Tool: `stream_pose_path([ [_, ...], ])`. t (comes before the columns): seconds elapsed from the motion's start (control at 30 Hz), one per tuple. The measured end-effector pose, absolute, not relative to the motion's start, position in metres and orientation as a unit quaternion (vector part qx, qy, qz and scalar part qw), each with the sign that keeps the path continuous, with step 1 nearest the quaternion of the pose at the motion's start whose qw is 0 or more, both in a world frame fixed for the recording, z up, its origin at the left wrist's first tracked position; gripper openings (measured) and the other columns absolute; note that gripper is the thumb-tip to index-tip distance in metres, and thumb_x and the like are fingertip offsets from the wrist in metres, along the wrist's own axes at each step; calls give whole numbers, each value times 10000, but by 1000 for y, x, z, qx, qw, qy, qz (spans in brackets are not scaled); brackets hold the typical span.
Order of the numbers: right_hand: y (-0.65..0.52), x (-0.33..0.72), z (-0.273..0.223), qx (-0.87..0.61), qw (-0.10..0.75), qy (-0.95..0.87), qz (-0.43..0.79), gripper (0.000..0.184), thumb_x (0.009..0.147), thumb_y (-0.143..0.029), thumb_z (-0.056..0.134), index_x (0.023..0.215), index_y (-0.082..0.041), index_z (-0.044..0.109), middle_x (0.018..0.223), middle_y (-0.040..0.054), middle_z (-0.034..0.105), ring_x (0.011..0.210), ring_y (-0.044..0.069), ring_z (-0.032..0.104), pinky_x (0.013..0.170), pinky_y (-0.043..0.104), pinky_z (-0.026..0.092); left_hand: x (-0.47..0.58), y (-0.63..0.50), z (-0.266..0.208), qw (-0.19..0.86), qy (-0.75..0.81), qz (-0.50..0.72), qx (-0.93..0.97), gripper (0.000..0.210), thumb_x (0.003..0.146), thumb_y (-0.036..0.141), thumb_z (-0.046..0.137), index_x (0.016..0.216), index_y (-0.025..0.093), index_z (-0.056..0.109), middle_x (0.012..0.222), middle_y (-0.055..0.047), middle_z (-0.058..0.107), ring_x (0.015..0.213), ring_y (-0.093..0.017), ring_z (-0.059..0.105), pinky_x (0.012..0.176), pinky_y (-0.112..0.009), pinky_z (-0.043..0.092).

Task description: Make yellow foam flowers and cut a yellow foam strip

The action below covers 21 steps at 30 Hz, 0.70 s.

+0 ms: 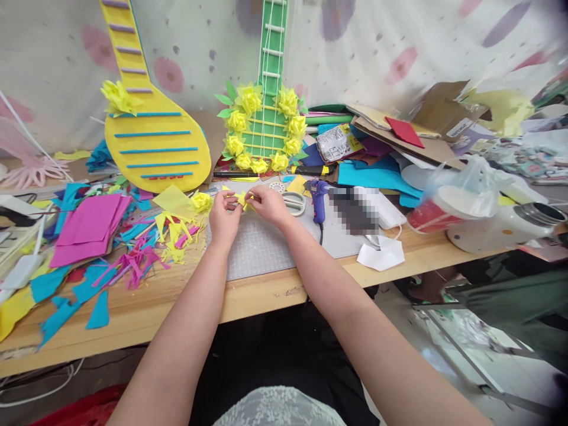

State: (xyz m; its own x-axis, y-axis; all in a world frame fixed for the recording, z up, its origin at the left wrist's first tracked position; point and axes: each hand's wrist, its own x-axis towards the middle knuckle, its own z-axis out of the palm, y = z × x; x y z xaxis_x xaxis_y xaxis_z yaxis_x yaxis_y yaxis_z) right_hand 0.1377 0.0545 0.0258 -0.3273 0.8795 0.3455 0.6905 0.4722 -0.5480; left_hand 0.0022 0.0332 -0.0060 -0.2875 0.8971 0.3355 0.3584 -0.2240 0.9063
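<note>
Your left hand [224, 218] and right hand [268, 205] both pinch the yellow paper [241, 199], frame center, over the gray mat [260, 253]; looks light, soft, easily creased or torn, so grip edges gently with fingertips.

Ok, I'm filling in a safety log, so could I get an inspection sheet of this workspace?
Surface: wooden table; grey mat below the hands.
Job's things: yellow paper at the fingertips; glue gun and scissors, handles showing, to the right.
Clutter: blue scraps and pink sheets at left; piled card and paper at the back right.
Hands: left hand and right hand both hold the yellow paper.
Cables: glue gun's cord on the mat; white cables under the table.
Surroundings: yellow instrument and green instrument before a flowered sheet.
</note>
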Motion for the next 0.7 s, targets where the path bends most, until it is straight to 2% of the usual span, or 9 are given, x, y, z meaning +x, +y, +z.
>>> stream_pose_path([
  [0.3, 53, 136, 26, -497, 302, -801, 142, 182, 813, -223, 487, 866, -187, 657, 803, 22, 614, 733, 146, 510, 652, 254, 319, 4, 29, 5, 265, 609, 560, 495, 195, 635, 140, 596, 821, 193, 572, 618, 33, 597, 560, -125, 603, 605, -258, 464],
  [0.53, 53, 135, 25, -499, 315, -795, 139, 178, 806, -225, 485, 855, -189, 652, 783, 17, 612, 712, 141, 506, 636, 252, 311, 2, 30, 2, 209, 608, 574, 508, 217, 631, 113, 535, 825, 203, 567, 600, 52, 540, 539, -105, 558, 578, -239, 446],
  [0.7, 52, 134, 24, -512, 339, -775, 148, 182, 802, -237, 489, 876, -201, 652, 778, 6, 618, 694, 133, 508, 624, 244, 315, 1, 31, 0, 222, 601, 577, 507, 189, 652, 133, 538, 827, 199, 565, 587, 49, 531, 543, -112, 559, 585, -246, 444],
])
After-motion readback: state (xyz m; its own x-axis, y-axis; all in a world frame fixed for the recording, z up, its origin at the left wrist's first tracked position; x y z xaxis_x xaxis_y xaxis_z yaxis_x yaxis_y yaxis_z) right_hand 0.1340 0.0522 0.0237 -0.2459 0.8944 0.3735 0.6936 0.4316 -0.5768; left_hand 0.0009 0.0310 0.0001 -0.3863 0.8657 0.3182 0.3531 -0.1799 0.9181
